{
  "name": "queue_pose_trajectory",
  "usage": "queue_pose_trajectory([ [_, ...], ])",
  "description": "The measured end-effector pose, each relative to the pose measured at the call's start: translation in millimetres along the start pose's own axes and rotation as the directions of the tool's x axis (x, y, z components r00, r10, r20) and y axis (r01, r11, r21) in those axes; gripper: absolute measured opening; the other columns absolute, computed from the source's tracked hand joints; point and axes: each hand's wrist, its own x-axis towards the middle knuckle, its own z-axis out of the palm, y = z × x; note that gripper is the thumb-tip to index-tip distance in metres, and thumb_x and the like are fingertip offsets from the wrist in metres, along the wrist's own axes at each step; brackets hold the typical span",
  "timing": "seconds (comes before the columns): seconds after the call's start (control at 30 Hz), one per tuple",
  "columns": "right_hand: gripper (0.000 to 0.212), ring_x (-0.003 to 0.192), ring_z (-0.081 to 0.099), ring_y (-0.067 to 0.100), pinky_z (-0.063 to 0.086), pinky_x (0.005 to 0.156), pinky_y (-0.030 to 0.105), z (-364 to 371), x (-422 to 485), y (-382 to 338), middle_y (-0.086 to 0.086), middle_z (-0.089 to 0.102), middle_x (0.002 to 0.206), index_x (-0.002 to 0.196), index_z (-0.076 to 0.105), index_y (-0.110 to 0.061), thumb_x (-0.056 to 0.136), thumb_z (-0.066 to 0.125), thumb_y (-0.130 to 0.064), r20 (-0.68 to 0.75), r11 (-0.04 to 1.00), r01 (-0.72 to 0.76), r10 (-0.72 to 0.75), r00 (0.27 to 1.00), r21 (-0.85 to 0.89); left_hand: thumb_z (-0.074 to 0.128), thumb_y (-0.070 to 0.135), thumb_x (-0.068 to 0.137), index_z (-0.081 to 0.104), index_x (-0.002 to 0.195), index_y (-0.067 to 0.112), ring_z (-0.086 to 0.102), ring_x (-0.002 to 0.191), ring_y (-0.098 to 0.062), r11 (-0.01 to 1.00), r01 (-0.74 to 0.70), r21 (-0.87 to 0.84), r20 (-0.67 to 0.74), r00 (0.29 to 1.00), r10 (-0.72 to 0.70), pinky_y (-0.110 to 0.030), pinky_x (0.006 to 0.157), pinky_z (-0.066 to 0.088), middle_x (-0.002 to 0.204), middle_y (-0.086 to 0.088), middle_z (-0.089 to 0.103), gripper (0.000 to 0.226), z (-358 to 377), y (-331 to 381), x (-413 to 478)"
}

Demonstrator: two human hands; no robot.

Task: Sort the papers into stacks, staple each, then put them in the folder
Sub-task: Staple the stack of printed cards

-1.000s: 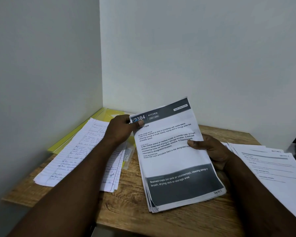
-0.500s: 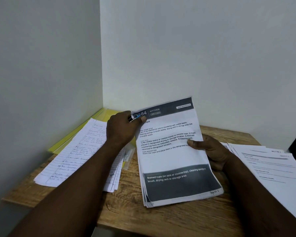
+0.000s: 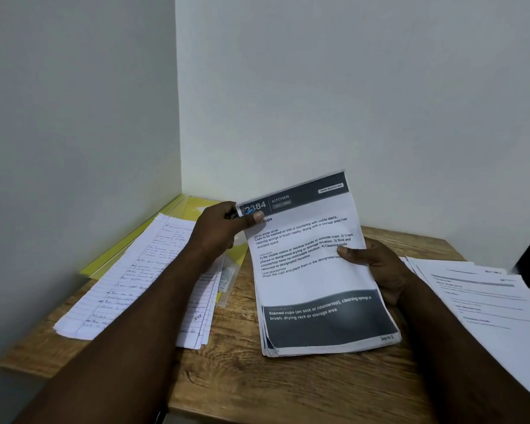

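Several printed sheets stand tilted on the table (image 3: 288,384) as one stack (image 3: 312,280). My right hand (image 3: 377,264) clasps its right edge. My left hand (image 3: 221,231) pinches the top-left corner, perhaps with a small stapler (image 3: 233,213). The lower edges are fanned, so a staple could bite crooked or miss sheets. Legible: "2384", "KITCHEN", "Stained cups".

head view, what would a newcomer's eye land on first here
The printed stack headed 2384 KITCHEN, tilted up in the middle of the wooden table, draws the eye first; the left hand pinches its top left corner and the right hand holds its right edge. Next come handwritten lined sheets on the left, partly over a yellow folder in the corner, and more printed sheets fanned at the right.
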Motion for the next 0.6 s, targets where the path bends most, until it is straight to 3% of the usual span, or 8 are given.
queue_pose_trajectory([
  [0.07,0.091,0.118,0.066,0.053,0.049,0.106,0.067,-0.2,-0.5,-0.6,0.028,0.069,0.130,0.128,0.071,0.002,0.051,0.104,-0.033,-0.004,1.000,0.006,-0.006,1.000,-0.018,0.089,0.049,0.080,0.077,0.100,0.010,0.044,0.043,-0.007,1.000,-0.013,0.028,-0.021,1.000,0.014,-0.026,0.048,0.035,0.069,0.003,0.065,0.046,0.6,1.6,-2.1],
  [0.1,0.087,0.117,0.067,0.052,0.050,0.105,0.067,-0.1,-0.7,-0.8,0.029,0.069,0.129,0.127,0.071,0.002,0.053,0.103,-0.032,-0.001,1.000,0.003,-0.003,1.000,-0.026,0.088,0.048,0.082,0.075,0.102,0.012,0.048,0.044,-0.008,0.997,-0.025,0.079,-0.043,0.999,0.028,-0.027,0.046,0.038,0.067,0.008,0.066,0.044,1.5,3.3,-4.1],
  [0.17,0.062,0.110,0.071,0.049,0.055,0.100,0.063,-0.1,-0.7,-1.8,0.029,0.070,0.127,0.126,0.071,0.003,0.071,0.091,-0.019,-0.009,1.000,0.002,-0.003,1.000,-0.021,0.086,0.053,0.083,0.063,0.110,0.019,0.060,0.049,-0.012,0.982,-0.028,0.184,-0.094,0.995,0.046,-0.025,0.046,0.045,0.079,0.005,0.073,0.049,3.5,6.4,-7.6],
  [0.23,0.044,0.103,0.075,0.043,0.060,0.093,0.055,1.8,-1.7,-3.1,0.027,0.072,0.124,0.123,0.071,0.004,0.082,0.074,-0.010,-0.013,1.000,0.011,-0.011,1.000,0.000,0.082,0.065,0.079,0.053,0.104,0.023,0.069,0.052,-0.018,0.964,-0.014,0.265,-0.140,0.989,0.053,-0.032,0.052,0.052,0.091,-0.001,0.074,0.057,3.8,7.9,-10.0],
  [0.4,0.033,0.091,0.078,0.038,0.066,0.079,0.044,6.0,-3.5,-4.6,0.026,0.075,0.117,0.116,0.074,0.002,0.084,0.067,-0.007,-0.010,1.000,0.026,-0.026,1.000,-0.017,0.074,0.077,0.078,0.046,0.091,0.026,0.072,0.063,-0.022,0.839,-0.025,0.544,-0.209,0.964,0.165,-0.046,0.071,0.057,0.089,0.010,0.070,0.060,1.7,-1.3,-8.3],
  [0.5,0.036,0.097,0.076,0.041,0.063,0.087,0.050,5.3,-2.5,-4.1,0.026,0.074,0.119,0.118,0.073,0.002,0.084,0.069,-0.008,-0.018,0.999,0.016,-0.017,1.000,-0.030,0.078,0.071,0.079,0.040,0.099,0.029,0.071,0.066,-0.023,0.828,-0.042,0.559,-0.232,0.951,0.204,-0.043,0.070,0.056,0.089,0.010,0.069,0.060,1.0,-1.7,-6.1],
  [0.6,0.037,0.101,0.074,0.043,0.058,0.096,0.056,5.6,-1.8,-3.5,0.027,0.073,0.121,0.118,0.074,0.001,0.083,0.070,-0.009,-0.027,0.999,0.003,-0.004,1.000,-0.033,0.079,0.062,0.085,0.046,0.095,0.029,0.068,0.069,-0.022,0.782,-0.109,0.614,-0.138,0.960,0.243,-0.041,0.068,0.053,0.092,0.008,0.069,0.048,0.3,-0.4,-6.4],
])
